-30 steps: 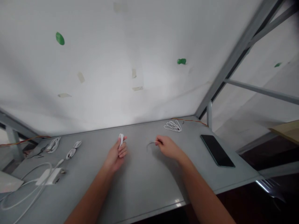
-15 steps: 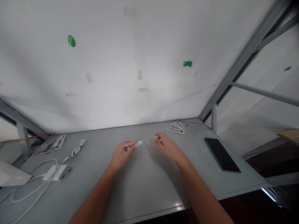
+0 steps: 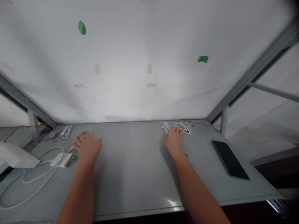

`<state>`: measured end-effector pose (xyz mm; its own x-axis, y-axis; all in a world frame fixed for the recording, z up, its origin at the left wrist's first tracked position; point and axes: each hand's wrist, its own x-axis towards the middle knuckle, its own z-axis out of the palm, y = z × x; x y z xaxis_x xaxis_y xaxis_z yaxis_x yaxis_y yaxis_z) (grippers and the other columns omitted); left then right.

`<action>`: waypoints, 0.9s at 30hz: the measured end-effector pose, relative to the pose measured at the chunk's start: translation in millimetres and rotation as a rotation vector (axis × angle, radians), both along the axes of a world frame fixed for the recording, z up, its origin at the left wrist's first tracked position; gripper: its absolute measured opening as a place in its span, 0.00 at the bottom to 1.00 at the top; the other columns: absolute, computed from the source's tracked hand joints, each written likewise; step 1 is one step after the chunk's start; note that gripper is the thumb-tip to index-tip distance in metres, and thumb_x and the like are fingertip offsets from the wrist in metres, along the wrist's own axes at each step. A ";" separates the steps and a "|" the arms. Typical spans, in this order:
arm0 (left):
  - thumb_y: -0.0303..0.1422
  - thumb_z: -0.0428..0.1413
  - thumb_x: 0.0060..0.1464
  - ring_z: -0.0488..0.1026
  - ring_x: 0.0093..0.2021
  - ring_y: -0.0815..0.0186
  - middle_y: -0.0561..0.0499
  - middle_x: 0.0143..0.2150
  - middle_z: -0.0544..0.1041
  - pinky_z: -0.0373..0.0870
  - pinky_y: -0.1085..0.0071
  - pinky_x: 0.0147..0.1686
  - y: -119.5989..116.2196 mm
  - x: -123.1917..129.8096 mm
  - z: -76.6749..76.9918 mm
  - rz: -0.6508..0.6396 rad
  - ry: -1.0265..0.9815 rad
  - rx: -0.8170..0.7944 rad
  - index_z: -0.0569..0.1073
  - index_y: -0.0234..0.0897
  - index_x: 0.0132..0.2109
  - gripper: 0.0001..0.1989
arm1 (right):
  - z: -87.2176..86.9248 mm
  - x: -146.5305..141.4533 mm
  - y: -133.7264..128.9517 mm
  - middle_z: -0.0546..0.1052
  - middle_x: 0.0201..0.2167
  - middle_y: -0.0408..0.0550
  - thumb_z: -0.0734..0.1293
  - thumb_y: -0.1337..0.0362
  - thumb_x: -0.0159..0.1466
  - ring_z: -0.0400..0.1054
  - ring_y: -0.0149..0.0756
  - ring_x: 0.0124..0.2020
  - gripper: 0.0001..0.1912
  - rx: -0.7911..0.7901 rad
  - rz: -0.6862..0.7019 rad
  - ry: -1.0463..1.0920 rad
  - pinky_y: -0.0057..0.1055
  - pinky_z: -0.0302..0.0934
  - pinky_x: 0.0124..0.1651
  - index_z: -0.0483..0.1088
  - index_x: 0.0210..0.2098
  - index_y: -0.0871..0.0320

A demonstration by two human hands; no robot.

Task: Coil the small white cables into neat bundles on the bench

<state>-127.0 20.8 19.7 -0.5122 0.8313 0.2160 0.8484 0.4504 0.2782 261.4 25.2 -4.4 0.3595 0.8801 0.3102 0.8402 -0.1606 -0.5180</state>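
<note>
- On the near part of the grey counter (image 3: 140, 174): two bare forearms stretching away from the camera, well apart from each other.
- At the near left: lying in a wide loop, a long white cable (image 3: 28, 183) running up to a white power adapter (image 3: 61, 160), with a white box (image 3: 16, 157) sitting at the left edge.
- Just beyond the adapter: resting palm down over something small and white, the left hand (image 3: 87, 146), knuckles bent, fingers (image 3: 80, 140) curling downward; not possible to tell whether gripping anything, what lies under the palm being hidden.
- Further left and back: lying near the rear edge, a bundled white cable (image 3: 66, 131) beside some thin dark wires.
- Toward the right: lying flat and face up near the counter's right edge, a black phone (image 3: 230, 160), well apart from both hands.
- Left of the phone: reaching to the back of the counter, the right hand (image 3: 174, 141), its fingertips touching a small coiled white earphone cable (image 3: 165, 127); fingers slightly spread and pressing down rather than pinching, grip not clearly visible.
- Just right of that hand: lying loosely looped, a second white cable coil (image 3: 184, 127), with a thin orange wire (image 3: 203, 123) running along the back edge.
- At the very back: rising behind everything, a white wall (image 3: 140, 62) bearing two green marks and scraps of tape, framed by grey metal posts.
</note>
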 end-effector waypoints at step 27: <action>0.31 0.53 0.67 0.75 0.37 0.64 0.50 0.41 0.77 0.73 0.68 0.39 -31.9 145.1 -18.2 -0.888 -0.530 0.418 0.77 0.40 0.46 0.08 | -0.2 -81.7 -30.9 0.74 0.30 0.43 0.63 0.56 0.71 0.66 0.37 0.32 0.09 -0.009 0.708 0.635 0.33 0.57 0.38 0.67 0.37 0.53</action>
